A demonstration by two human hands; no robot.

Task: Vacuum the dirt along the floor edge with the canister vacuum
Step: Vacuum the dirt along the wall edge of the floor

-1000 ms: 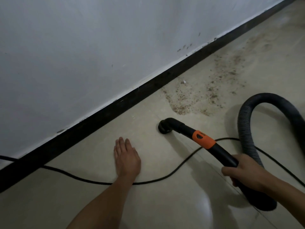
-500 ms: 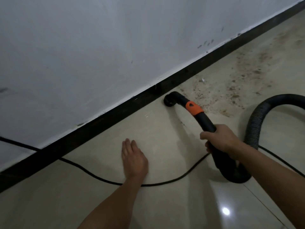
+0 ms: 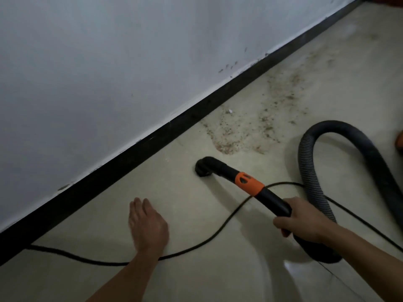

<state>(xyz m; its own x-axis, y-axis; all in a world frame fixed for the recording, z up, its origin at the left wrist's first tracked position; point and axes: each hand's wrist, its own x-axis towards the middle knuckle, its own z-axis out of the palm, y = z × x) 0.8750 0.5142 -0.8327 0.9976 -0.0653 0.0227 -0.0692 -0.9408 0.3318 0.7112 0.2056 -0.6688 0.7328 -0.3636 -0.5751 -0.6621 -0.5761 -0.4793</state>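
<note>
- I can read no text, brand, number or sign anywhere in my view.
- The orange collar [image 3: 248, 184] on the vacuum wand [image 3: 221, 169] carries small dark marks, too blurred for me to tell.

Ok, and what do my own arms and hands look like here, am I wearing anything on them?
Both are bare. The left hand and right hand wear no gloves, and no ring, watch or band shows. The left forearm and right forearm are uncovered to the frame edge; no sleeve is in view. The left hand is slightly blurred, so fine detail there is unclear.
</note>
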